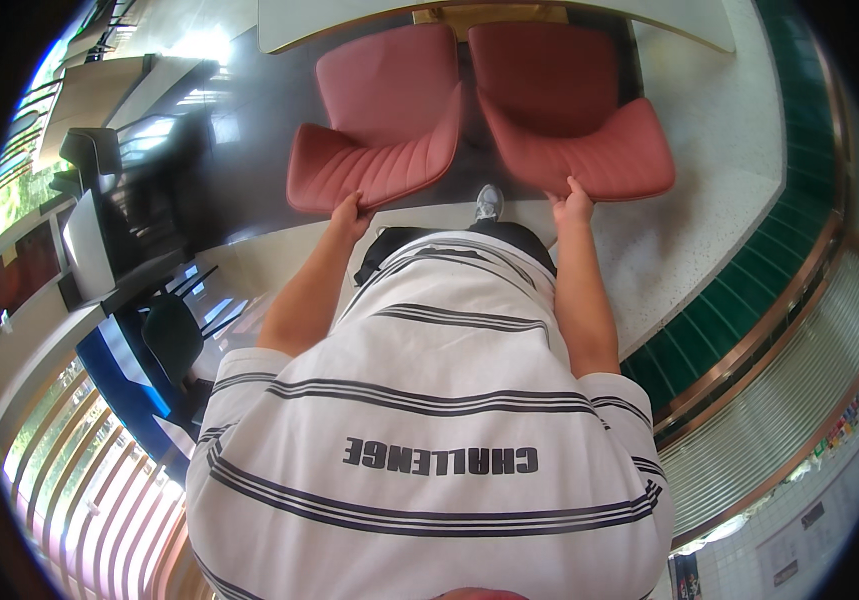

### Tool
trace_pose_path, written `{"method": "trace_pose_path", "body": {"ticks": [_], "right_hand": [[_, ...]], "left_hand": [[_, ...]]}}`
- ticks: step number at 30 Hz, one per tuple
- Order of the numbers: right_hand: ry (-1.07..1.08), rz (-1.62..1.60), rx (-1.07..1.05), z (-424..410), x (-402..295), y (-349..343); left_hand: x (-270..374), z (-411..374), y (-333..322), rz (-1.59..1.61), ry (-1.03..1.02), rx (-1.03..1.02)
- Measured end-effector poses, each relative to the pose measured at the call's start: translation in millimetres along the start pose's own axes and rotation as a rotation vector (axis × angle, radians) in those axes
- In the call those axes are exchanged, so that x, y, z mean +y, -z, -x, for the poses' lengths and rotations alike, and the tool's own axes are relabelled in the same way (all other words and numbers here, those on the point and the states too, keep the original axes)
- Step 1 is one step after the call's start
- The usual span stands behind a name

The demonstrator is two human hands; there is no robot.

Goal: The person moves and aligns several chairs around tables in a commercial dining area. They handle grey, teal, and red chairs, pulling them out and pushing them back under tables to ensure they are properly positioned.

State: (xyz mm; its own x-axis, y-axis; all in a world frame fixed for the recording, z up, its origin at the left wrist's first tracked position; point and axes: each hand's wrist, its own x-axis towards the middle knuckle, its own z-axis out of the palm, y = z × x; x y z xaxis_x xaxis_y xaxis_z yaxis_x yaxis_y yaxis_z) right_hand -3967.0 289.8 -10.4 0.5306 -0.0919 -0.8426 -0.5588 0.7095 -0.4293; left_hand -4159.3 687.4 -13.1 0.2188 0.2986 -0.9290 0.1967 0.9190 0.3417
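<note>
Two red upholstered chairs stand side by side before me, their seats toward the table edge. My left hand (pixel 353 216) grips the top edge of the left red chair (pixel 392 82), fingers over the rim. With my right hand (pixel 573 204) I hold the near rim of the right red chair (pixel 549 75); its thumb or a finger lies on the outer cover. Both arms reach forward and down, a little apart. The undersides of both chairs and parts of my fingers are hidden.
A light tabletop with a gold-coloured edge (pixel 354 21) lies beyond the chairs. Green tiles (pixel 804 202) and a ribbed panel (pixel 767 420) curve along the right. Dark chairs, one of them green (pixel 172 337), stand at the left. My shoe (pixel 489 202) is on the floor between the red chairs.
</note>
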Motion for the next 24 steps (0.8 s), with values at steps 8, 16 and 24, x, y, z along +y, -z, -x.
{"method": "trace_pose_path", "body": {"ticks": [8, 16, 24], "right_hand": [[0.061, 0.011, 0.0, -14, 2, 9], [0.063, 0.046, -0.033, -12, -8, -6], [0.088, -0.011, -0.073, -27, -11, -2]], "left_hand": [[-2, -14, 10, -0.015, 0.006, -0.085], [-3, -20, 15, -0.032, -0.014, -0.144], [-8, -6, -7, 0.014, -0.04, -0.147]]}}
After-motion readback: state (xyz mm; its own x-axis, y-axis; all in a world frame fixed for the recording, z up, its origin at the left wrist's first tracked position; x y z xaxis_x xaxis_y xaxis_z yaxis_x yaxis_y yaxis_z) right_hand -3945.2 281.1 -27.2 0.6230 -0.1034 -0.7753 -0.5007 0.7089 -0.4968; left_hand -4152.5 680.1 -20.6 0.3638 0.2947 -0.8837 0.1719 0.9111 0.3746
